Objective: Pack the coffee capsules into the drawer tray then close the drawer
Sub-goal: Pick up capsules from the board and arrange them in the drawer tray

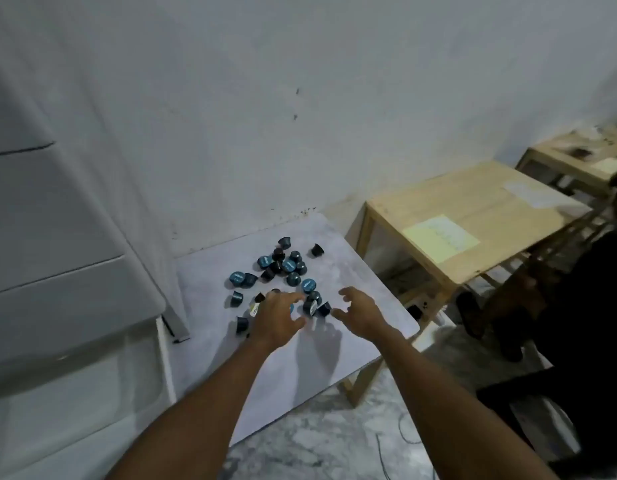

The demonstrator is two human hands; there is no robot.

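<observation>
Several dark coffee capsules [286,268] with blue lids lie scattered on a low white table [352,282]. My left hand [277,318] hovers over the near capsules with fingers loosely curled, and I cannot tell whether it touches one. My right hand [360,308] hangs just right of the pile, fingers spread and bent, holding nothing. A white plastic drawer unit [57,271] stands at the left with its drawers closed. No drawer tray shows.
A wooden table [473,216] with a yellow paper stands to the right, and another wooden table [584,150] beyond it. A dark-clothed person [577,306] sits at the far right. Cables lie on the marbled floor [335,438].
</observation>
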